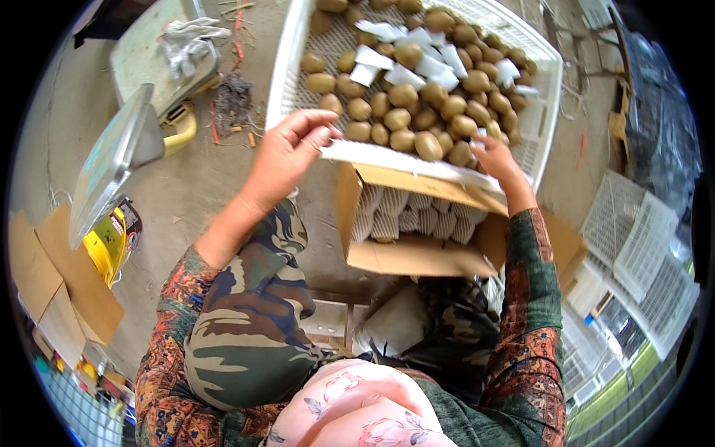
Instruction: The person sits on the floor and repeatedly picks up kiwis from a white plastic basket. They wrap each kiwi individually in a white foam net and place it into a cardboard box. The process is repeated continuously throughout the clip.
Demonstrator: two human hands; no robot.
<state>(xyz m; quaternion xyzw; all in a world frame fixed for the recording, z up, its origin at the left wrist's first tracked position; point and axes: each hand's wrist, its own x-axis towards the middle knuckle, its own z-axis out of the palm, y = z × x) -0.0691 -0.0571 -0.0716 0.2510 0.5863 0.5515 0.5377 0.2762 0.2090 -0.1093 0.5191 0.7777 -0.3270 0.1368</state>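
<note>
A white plastic crate (547, 97) full of brown kiwifruit (402, 95) lies in front of me, with several white paper scraps (406, 77) among the fruit. Over the crate's near left corner, my left hand (294, 145) has its fingers bent toward the thumb beside a kiwifruit; anything between the fingertips is hidden. My right hand (497, 158) is at the near right of the fruit, its fingers closed on a small white piece (480, 135). Below the crate's near rim, an open cardboard box (417, 261) holds rows of fruit in white foam nets (410, 221).
At the left stands a scale (112, 160) with white gloves (190, 45) on its platform. A cardboard box (71, 276) and a yellow container (108, 242) are beneath it. White crates (633, 238) lie at the right. Dry plant debris (232, 100) is on the floor.
</note>
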